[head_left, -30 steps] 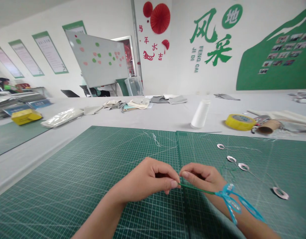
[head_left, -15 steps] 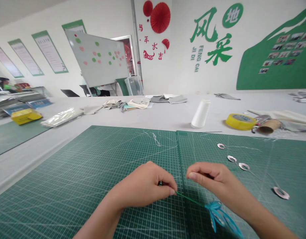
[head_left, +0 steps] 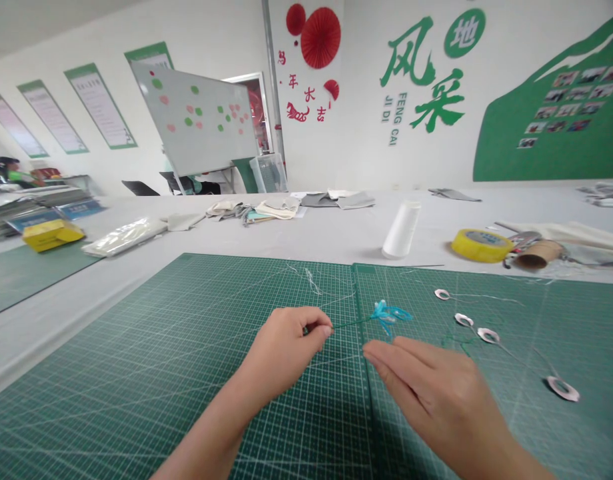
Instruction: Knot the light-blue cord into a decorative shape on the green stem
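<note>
Spreading wide leftward to a slanting edge, the green cutting mats [head_left: 186, 347] meet at a central seam, their far edge just short of a white cone [head_left: 402, 230]. The right hand [head_left: 436, 390] leans in from the near right, back upward, fingers drawn together; whether they grip anything cannot be told. The left hand [head_left: 292, 341], wrist bent rightward, holds a blue flower [head_left: 380, 311] by its green stem [head_left: 350, 325], pinched between thumb and fingers; the petals point right, beyond the right fingertips.
</note>
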A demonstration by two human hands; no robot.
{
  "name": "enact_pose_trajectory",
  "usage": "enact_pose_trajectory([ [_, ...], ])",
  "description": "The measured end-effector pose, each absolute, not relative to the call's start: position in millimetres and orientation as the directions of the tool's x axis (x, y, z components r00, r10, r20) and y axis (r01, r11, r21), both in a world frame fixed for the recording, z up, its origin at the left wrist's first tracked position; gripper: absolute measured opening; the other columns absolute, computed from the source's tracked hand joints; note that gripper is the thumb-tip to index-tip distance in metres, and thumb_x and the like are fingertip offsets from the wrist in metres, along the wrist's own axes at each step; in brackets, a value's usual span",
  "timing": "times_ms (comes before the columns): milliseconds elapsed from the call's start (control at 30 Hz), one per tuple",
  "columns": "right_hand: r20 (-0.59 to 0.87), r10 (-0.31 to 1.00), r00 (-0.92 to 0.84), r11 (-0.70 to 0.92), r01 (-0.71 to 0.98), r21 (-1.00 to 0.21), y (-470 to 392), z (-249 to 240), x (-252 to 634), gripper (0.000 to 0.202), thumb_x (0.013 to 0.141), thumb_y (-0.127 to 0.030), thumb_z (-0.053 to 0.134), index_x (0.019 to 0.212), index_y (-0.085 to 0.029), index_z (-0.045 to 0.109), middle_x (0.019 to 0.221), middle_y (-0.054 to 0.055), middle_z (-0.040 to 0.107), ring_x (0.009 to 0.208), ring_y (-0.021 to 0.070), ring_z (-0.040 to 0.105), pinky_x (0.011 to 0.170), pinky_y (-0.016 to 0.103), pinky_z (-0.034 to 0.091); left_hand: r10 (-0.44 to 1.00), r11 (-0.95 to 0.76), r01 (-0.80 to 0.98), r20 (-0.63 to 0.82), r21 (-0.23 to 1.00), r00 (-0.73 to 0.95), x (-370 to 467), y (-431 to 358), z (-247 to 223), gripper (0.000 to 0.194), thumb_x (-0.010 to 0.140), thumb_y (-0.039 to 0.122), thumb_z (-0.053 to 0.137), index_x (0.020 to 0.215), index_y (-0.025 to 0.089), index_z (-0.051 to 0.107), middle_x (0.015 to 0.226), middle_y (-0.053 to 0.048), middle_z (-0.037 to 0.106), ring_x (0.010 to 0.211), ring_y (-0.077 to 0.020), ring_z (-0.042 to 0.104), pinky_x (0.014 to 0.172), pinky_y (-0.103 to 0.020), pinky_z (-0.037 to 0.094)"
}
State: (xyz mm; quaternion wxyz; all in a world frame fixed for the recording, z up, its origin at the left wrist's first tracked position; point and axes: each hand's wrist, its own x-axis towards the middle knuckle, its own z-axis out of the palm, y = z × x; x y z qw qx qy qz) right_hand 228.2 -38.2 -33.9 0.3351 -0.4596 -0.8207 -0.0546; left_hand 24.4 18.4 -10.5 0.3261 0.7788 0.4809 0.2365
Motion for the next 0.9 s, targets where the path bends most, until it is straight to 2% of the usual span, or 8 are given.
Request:
enact_pose_trajectory([
  [167, 0.556, 0.763, -0.33, 0.565, 0.758, -0.326, -36.1, -38.6, 223.6, 0.032, 0.096, -0.029, 0.043, 0.085, -0.021, 0.072, 0.063, 0.005, 0.067, 0.056, 0.0157, 0.06, 0.054, 0.026, 0.046, 0.921, -0.247, 0.491, 0.045, 0.836, 0.387, 24.5, 21.1, -11.3, 0.019, 0.085, 0.027, 0.051, 0.076, 0.018, 0.064, 0.062, 0.002, 0.056, 0.059, -0.0124, 0.047, 0.058, -0.025, 0.034],
  [300, 0.469, 0.829, -0.304, 0.528, 0.701, -0.479, -33.6, -42.9, 223.5, 0.029, 0.095, -0.028, 0.044, 0.082, -0.022, 0.069, 0.068, 0.003, 0.068, 0.06, 0.0159, 0.061, 0.058, 0.027, 0.047, 0.914, -0.153, 0.338, 0.002, 0.929, 0.406, 25.3, 21.6, -6.1, 0.016, 0.083, 0.026, 0.055, 0.073, 0.017, 0.063, 0.059, 0.003, 0.054, 0.06, -0.0117, 0.047, 0.062, -0.024, 0.035],
  [433, 0.376, 0.896, -0.238, 0.439, 0.612, -0.658, -30.4, -43.5, 225.2, 0.024, 0.093, -0.026, 0.046, 0.081, -0.022, 0.066, 0.074, 0.001, 0.068, 0.065, 0.0161, 0.062, 0.062, 0.028, 0.046, 0.884, 0.015, 0.235, -0.123, 0.972, 0.451, 24.7, 20.4, -1.0, 0.014, 0.082, 0.029, 0.058, 0.077, 0.017, 0.064, 0.058, 0.005, 0.051, 0.051, -0.0078, 0.033, 0.052, -0.021, 0.026],
  [567, 0.32, 0.929, -0.186, 0.368, 0.558, -0.744, -27.6, -43.6, 227.4, 0.024, 0.092, -0.03, 0.049, 0.077, -0.022, 0.066, 0.075, 0.001, 0.07, 0.069, 0.0178, 0.063, 0.064, 0.029, 0.046, 0.842, 0.094, 0.155, -0.161, 0.983, 0.514, 22.5, 19.1, -0.5, 0.014, 0.081, 0.028, 0.06, 0.078, 0.015, 0.064, 0.056, 0.005, 0.052, 0.048, -0.0062, 0.027, 0.048, -0.021, 0.018],
  [633, 0.282, 0.946, -0.161, 0.323, 0.557, -0.765, -26.6, -44.9, 229.1, 0.026, 0.091, -0.033, 0.05, 0.076, -0.022, 0.068, 0.073, 0.001, 0.07, 0.068, 0.0189, 0.062, 0.062, 0.029, 0.046, 0.817, 0.097, 0.146, -0.162, 0.985, 0.553, 21.3, 18.3, -0.8, 0.014, 0.081, 0.028, 0.061, 0.079, 0.015, 0.065, 0.056, 0.005, 0.052, 0.049, -0.0061, 0.031, 0.048, -0.02, 0.02],
  [767, 0.231, 0.961, -0.148, 0.275, 0.492, -0.826, -21.8, -48.8, 234.7, 0.023, 0.088, -0.035, 0.053, 0.08, -0.022, 0.071, 0.072, 0.001, 0.069, 0.069, 0.0195, 0.061, 0.062, 0.03, 0.046, 0.75, 0.1, 0.146, -0.171, 0.984, 0.639, 19.3, 16.4, -0.8, 0.011, 0.08, 0.024, 0.063, 0.079, 0.015, 0.069, 0.062, 0.002, 0.057, 0.057, -0.0076, 0.047, 0.054, -0.02, 0.032],
  [900, 0.154, 0.962, -0.225, 0.236, 0.399, -0.886, -13.3, -50.8, 239.9, 0.026, 0.085, -0.039, 0.058, 0.074, -0.02, 0.071, 0.067, 0.001, 0.066, 0.063, 0.0169, 0.057, 0.056, 0.027, 0.044, 0.658, 0.1, 0.143, -0.173, 0.985, 0.733, 17.5, 15.8, -0.7, 0.009, 0.078, 0.022, 0.065, 0.079, 0.016, 0.072, 0.073, 0.0, 0.064, 0.058, -0.0079, 0.052, 0.059, -0.021, 0.04],
])
